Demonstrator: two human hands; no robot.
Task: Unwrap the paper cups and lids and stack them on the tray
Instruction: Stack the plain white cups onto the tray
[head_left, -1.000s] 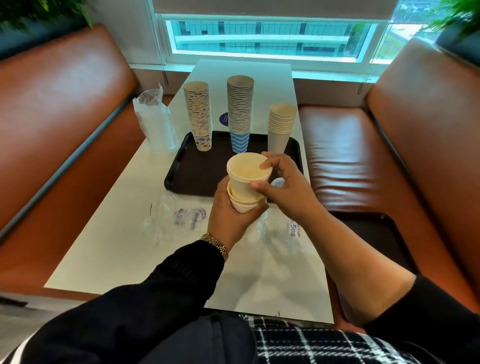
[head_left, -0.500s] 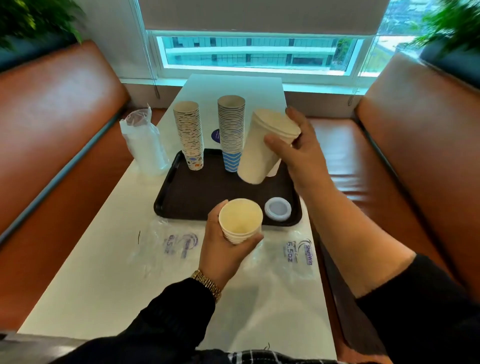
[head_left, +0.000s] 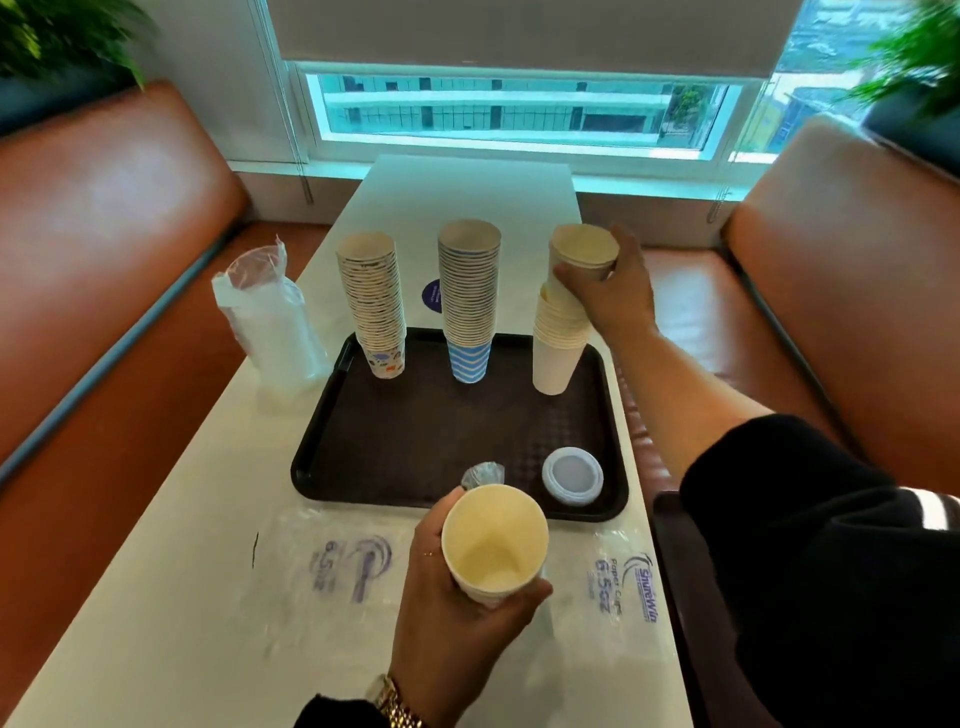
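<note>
A dark brown tray lies on the white table. Along its far edge stand three stacks: patterned cups, blue-striped cups and plain cream cups. My right hand grips a cream cup at the top of the cream stack. Close to me, my left hand holds a short stack of cream cups above the table's near part. A white lid lies on the tray's near right corner, with a crumpled bit of plastic beside it.
A plastic-wrapped sleeve of lids stands left of the tray. Two flat empty wrappers lie on the table in front of me. Orange benches flank the table; another dark tray sits on the right bench.
My right hand carried the cream cup from mid-air over the tray onto the top of the cream stack. My left hand stayed low with the short stack.
</note>
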